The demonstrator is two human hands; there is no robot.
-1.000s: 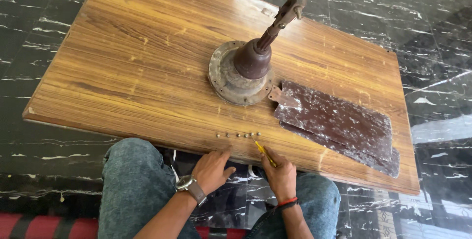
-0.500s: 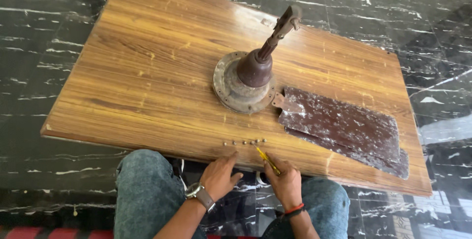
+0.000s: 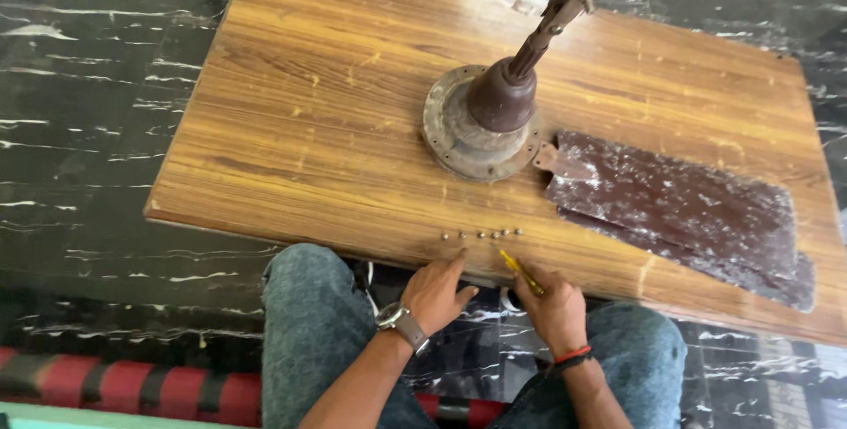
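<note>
We take the wooden table (image 3: 291, 120) as our landmark. Beyond its left edge lies black marble floor with white veins (image 3: 79, 129). At its near edge, over our denim-clad knees, our left hand (image 3: 437, 292) rests with the fingers loosely spread, the fingertips touching the table's edge; a wristwatch (image 3: 401, 323) sits on that wrist. Just past those fingertips, on the table, a short row of small metal screws (image 3: 481, 235) lies in a line. To the right of them our right hand (image 3: 554, 310) is closed round a yellow-handled screwdriver (image 3: 520, 272), its tip pointing towards the screws; a red and black band circles the wrist. In the table's middle stands a rusty round flanged base with an upright shaft (image 3: 494, 116). On the table's right part lie dark brown, flaky metal plates (image 3: 679, 208).
</note>
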